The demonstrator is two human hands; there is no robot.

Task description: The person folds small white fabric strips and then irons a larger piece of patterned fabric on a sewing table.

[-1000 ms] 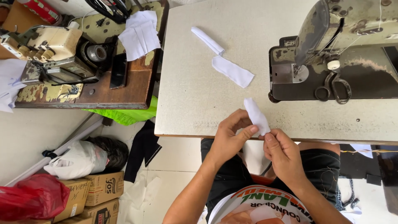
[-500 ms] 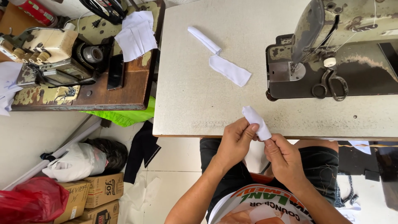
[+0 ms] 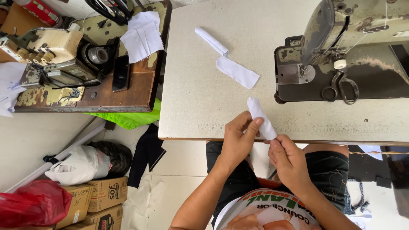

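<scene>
Two hands are closed on one small folded white fabric strip point(image 3: 261, 118) at the near table point(image 3: 200, 106) edge: the left hand point(image 3: 237, 138) pinches its middle, the right hand point(image 3: 288, 158) its lower end. The fold is best kept tight, edges aligned, with light, even finger pressure.
</scene>
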